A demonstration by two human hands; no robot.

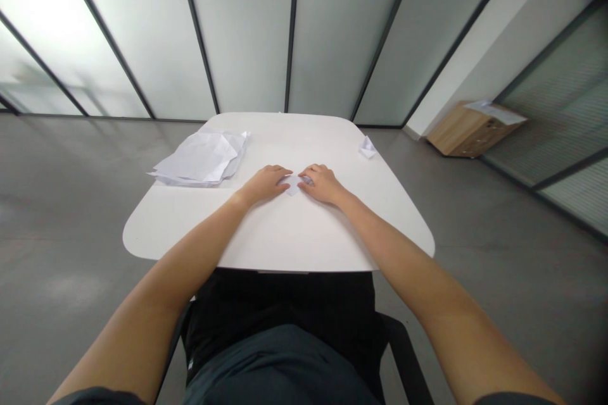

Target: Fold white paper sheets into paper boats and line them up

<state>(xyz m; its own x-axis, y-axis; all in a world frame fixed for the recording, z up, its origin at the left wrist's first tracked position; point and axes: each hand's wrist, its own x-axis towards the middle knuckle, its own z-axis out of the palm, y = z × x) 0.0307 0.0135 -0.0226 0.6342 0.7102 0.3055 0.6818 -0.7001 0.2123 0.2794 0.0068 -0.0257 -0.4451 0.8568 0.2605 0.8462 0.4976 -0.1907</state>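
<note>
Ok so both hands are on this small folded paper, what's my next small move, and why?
Likely press the fold flat with the right hand while the left hand pins it: the small folded paper lies on the table with both hands touching it.

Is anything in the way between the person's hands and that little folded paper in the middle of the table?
Nothing visible. The left hand and right hand both touch the small folded paper directly. The loose paper sheets lie apart at the left of the table, another folded piece near its far right edge.
</note>
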